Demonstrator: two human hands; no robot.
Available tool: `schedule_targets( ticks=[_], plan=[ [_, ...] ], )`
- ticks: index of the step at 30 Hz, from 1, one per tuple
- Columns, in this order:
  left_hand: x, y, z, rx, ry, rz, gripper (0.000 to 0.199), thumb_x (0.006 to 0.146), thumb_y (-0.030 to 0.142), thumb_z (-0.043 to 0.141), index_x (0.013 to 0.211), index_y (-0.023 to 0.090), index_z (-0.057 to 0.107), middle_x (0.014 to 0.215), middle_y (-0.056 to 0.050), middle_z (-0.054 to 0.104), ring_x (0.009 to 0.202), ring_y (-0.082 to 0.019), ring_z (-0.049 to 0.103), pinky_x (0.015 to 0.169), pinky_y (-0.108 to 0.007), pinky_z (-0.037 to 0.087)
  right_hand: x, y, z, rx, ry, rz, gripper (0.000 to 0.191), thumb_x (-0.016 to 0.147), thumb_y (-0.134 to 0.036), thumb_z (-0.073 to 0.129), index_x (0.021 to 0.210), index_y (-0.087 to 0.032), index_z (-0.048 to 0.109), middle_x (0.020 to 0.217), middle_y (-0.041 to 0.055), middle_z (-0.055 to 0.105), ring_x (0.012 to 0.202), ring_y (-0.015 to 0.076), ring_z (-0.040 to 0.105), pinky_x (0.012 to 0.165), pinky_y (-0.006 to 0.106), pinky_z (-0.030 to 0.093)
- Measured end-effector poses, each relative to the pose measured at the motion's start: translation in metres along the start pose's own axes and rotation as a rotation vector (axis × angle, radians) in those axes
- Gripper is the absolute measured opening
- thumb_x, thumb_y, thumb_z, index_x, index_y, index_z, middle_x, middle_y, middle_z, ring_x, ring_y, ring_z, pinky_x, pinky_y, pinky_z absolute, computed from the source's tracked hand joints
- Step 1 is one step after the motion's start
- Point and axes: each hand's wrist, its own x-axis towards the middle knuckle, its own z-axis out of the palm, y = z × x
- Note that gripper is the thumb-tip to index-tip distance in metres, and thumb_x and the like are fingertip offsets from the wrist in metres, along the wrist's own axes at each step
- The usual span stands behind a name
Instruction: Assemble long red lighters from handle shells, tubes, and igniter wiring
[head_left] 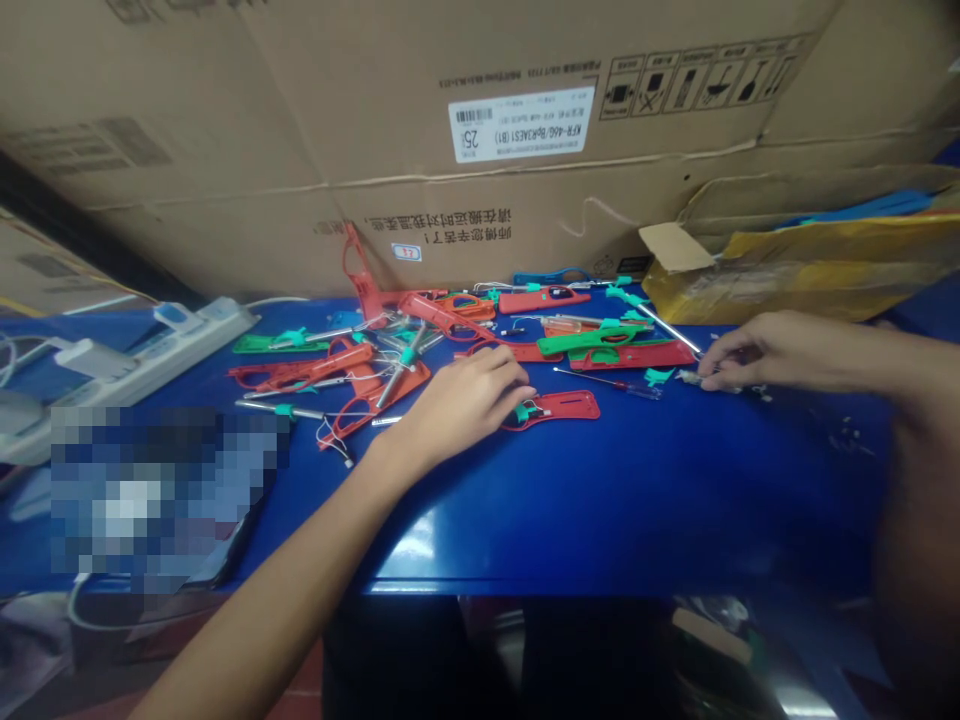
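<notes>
My left hand (476,400) rests over a red plastic casing half (570,405) on the blue table, its fingers curled round the near end. A green trigger-like piece and thin wires show in that casing beside my fingertips. On the right, my right hand (739,352) reaches down to the tabletop with thumb and fingertips pinched together among tiny parts; what they hold is too small to name. A screwdriver (615,383) and a loose green piece (658,376) lie between my hands.
Red and green casings (634,354), metal tubes and wires are heaped along the back. A cardboard wall (300,120) stands behind them. An open box (795,285) sits back right; a power strip (180,345) and a blurred-out item (165,500) lie left.
</notes>
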Motion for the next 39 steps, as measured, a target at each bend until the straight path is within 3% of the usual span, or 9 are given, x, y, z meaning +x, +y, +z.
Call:
schedule_targets(
  ticks=[8,12,19,31,39],
  plan=[
    [0.004,0.008,0.013,0.049,0.012,-0.036,0.027,0.105,0.029,0.048,0.105,0.015,0.072,0.104,-0.007,0.067,0.098,-0.023,0.062,0.085,-0.036,0.05,0.002,-0.039,0.006,0.065,-0.104,-0.209,0.035,0.093,-0.057,0.056,0.092,-0.025,0.071,0.088,0.0094,0.074,0.077,0.0247,0.066,0.069,0.037,0.047],
    [0.005,0.008,0.015,0.008,0.033,-0.041,0.023,0.101,0.024,0.051,0.1,0.016,0.073,0.101,-0.007,0.068,0.094,-0.022,0.062,0.084,-0.035,0.051,0.008,-0.056,0.026,0.063,-0.228,-0.298,0.029,0.094,-0.05,0.055,0.097,-0.025,0.069,0.089,0.0048,0.074,0.074,0.0225,0.066,0.065,0.035,0.046],
    [0.005,0.005,0.013,-0.032,0.033,-0.044,0.021,0.099,0.021,0.052,0.097,0.015,0.072,0.098,-0.007,0.067,0.093,-0.022,0.062,0.083,-0.035,0.051,0.006,-0.087,0.053,0.109,-0.238,-0.408,0.019,0.099,-0.038,0.051,0.098,-0.023,0.062,0.091,0.0038,0.071,0.077,0.0197,0.064,0.066,0.031,0.042],
    [0.004,-0.007,0.014,-0.217,-0.011,0.034,0.018,0.1,0.019,0.049,0.098,0.016,0.067,0.1,-0.005,0.062,0.089,-0.018,0.062,0.083,-0.031,0.05,0.006,-0.091,0.062,0.104,-0.246,-0.406,0.018,0.099,-0.036,0.05,0.103,-0.024,0.062,0.099,0.0042,0.072,0.082,0.0212,0.066,0.067,0.032,0.044],
    [0.003,-0.008,0.016,-0.214,-0.008,0.051,0.017,0.1,0.019,0.048,0.098,0.016,0.065,0.1,-0.005,0.061,0.088,-0.017,0.061,0.082,-0.03,0.049,0.007,-0.091,0.064,0.091,-0.252,-0.397,0.018,0.099,-0.038,0.051,0.102,-0.024,0.061,0.097,0.0037,0.072,0.082,0.0209,0.066,0.069,0.031,0.043]
  ],
)
